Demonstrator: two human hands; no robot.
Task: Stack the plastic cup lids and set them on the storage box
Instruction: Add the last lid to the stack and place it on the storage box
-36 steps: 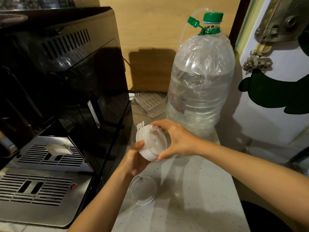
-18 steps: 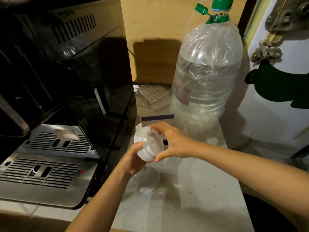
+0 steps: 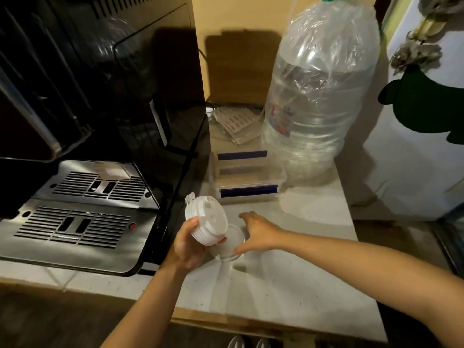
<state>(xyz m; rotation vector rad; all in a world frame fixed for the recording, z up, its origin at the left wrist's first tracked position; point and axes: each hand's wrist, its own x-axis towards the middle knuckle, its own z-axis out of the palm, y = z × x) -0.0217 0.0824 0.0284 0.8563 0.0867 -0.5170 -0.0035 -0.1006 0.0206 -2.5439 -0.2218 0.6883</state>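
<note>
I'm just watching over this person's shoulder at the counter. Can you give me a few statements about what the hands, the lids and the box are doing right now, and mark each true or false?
1. The left hand holds a stack of white lids. True.
2. The right hand also has a grip on that stack. False: it reaches down to a single clear lid lying on the counter.
3. The stack already rests on the storage box. False: it is held in the air, in front of the box.
4. A large water bottle stands to the right of the storage box. True.
5. The storage box has blue clips. True.
</note>
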